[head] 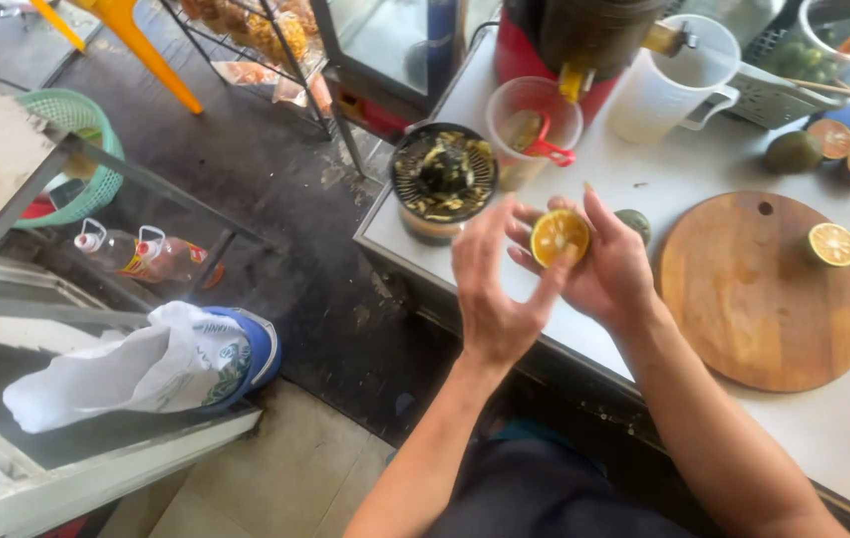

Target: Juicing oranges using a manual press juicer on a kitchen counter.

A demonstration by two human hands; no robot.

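Note:
My right hand cradles a halved citrus fruit, cut orange face up, over the front edge of the white counter. My left hand touches the same half from the left, fingers curled against its rim. Just behind them stands a round strainer cup full of squeezed peel and pulp. Another cut half lies on the round wooden cutting board.
A red juicer, a clear plastic cup with a red-handled tool, and a white jug stand at the back. Two more halves and a whole green fruit lie far right. Bottles and a bag sit left.

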